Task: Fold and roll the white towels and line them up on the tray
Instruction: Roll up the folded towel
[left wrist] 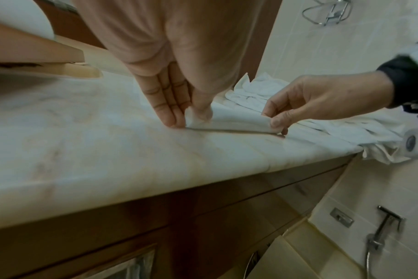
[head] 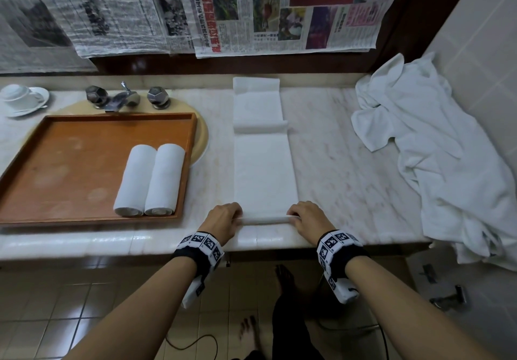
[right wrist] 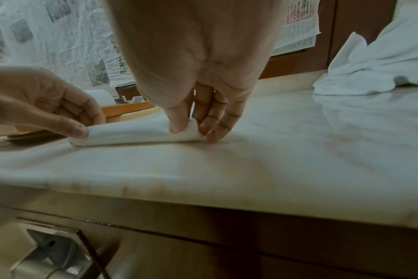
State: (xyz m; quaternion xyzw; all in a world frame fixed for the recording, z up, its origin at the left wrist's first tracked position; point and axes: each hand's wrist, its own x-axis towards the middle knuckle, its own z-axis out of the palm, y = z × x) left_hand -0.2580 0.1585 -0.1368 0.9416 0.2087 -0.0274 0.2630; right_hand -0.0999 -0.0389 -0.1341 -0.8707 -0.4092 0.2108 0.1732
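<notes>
Folded towel: soft white cloth, long narrow strip, flat on the pale veined marble counter. Long axis runs from the counter's near edge straight toward the back wall; far end bunched into two cross-wise humps. Near end turned up into a thin, tight roll lying left to right, across the strip.

Left hand: palm down at the roll's left end, thumb on top, fingers straight and together behind it, pinching the cloth. Right hand: mirrored at the right end, thumb and fingers clamped on the rolled edge. Both forearms reach forward, roughly parallel; wrists carry black-and-white marker bands.

Wooden tray: orange-brown, rectangular, raised rim, left of the strip. Two rolled towels lie in it at its right side, touching side by side, cylinder axes pointing front to back.

Loose white towels heaped, crumpled, at the counter's right end. Faceted metal tap behind the tray.
</notes>
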